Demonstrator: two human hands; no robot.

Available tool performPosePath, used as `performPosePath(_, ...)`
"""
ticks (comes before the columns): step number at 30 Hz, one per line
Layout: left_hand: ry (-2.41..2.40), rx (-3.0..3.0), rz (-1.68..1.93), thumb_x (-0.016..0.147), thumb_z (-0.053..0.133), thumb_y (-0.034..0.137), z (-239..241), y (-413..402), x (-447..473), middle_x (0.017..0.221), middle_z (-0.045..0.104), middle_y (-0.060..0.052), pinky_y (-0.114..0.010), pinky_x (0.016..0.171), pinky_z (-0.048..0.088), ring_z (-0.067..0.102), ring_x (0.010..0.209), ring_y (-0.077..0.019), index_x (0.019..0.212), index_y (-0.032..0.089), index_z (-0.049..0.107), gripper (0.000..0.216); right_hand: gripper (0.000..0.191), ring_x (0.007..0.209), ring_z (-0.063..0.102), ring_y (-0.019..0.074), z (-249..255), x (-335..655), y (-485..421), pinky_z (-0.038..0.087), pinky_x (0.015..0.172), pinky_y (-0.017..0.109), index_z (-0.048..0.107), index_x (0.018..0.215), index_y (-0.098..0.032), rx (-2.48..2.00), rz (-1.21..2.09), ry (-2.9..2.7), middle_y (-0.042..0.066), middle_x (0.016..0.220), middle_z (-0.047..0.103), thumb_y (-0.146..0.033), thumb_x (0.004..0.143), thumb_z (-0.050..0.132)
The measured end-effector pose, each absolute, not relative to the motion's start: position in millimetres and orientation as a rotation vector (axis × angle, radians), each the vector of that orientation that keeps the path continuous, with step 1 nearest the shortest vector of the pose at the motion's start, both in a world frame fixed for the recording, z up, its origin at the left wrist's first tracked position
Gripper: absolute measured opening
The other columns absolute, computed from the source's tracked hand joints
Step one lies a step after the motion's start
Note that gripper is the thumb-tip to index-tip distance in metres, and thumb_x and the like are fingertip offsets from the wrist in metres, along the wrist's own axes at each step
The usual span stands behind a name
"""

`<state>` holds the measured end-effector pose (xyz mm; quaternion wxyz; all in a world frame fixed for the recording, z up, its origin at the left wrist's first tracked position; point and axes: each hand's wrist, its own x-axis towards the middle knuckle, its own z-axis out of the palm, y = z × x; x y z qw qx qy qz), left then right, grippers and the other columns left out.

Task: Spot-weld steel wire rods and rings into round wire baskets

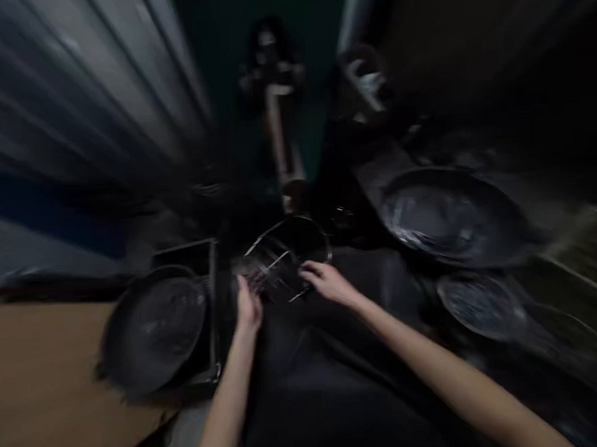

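Observation:
The picture is dark and smeared by motion. Both my arms reach forward to a dark round pot or bowl in the middle, with thin bright strips inside it. My left hand is at its left rim and my right hand is at its right rim, fingers curled toward the edge. Whether either hand grips the rim is unclear. A long wooden handle stands up just behind the pot.
A dark round pan lies to the left, partly on a brown wooden surface. A large dark wok-like pan and a smaller pan sit to the right. Grey corrugated wall rises at the left.

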<state>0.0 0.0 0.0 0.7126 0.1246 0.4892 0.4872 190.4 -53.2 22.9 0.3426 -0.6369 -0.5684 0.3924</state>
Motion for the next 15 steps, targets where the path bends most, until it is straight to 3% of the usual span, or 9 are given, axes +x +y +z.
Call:
performPosePath(4,1.172,0.149,0.850,0.095,0.035,0.038,-5,23,3,0.071,0.067,-0.006,-0.025,0.065,0.051,0.063,0.067,-0.0148,0.090,0.012,0.061,0.037,0.018,0.090,0.065,0.0174,-1,183,-87,0.047,0.083,0.026,0.068,0.102,-0.018,-1.778,0.868,-1.591,0.005,0.096,0.071,-0.021,0.089,0.055)
performPosePath(7,1.264,0.195,0.936,0.091,0.043,0.022,-8,34,24,0.056,0.055,0.004,-0.017,0.052,0.044,0.051,0.048,-0.0069,0.079,0.015,0.055,0.018,0.022,0.090,0.064,0.0168,-13,216,-117,0.047,0.083,0.026,0.066,0.108,-0.021,-1.789,0.765,-1.601,0.004,0.097,0.070,-0.026,0.090,0.055)
performPosePath(9,1.246,0.307,1.002,0.084,0.051,0.016,-3,29,37,0.052,0.046,0.007,-0.013,0.048,0.038,0.042,0.042,-0.0039,0.075,0.015,0.051,0.010,0.025,0.092,0.063,0.0172,-12,258,-153,0.047,0.085,0.028,0.065,0.111,-0.024,-1.951,0.640,-1.372,0.003,0.099,0.069,-0.031,0.091,0.052)
performPosePath(12,1.240,0.390,1.045,0.083,0.050,0.023,7,20,50,0.048,0.035,0.009,-0.014,0.045,0.033,0.031,0.038,-0.0040,0.071,0.016,0.045,0.015,0.030,0.096,0.061,0.0212,-10,343,-214,0.046,0.088,0.034,0.065,0.108,-0.021,-2.545,0.389,-0.606,0.008,0.099,0.068,-0.033,0.093,0.042)
performPosePath(15,1.286,0.436,1.095,0.086,0.044,0.027,17,15,55,0.046,0.029,0.010,-0.015,0.041,0.026,0.024,0.036,-0.0044,0.072,0.017,0.042,0.018,0.031,0.106,0.055,0.0298,-15,411,-255,0.041,0.092,0.042,0.061,0.111,-0.007,-2.725,0.336,-0.321,0.021,0.107,0.062,-0.021,0.088,0.046)
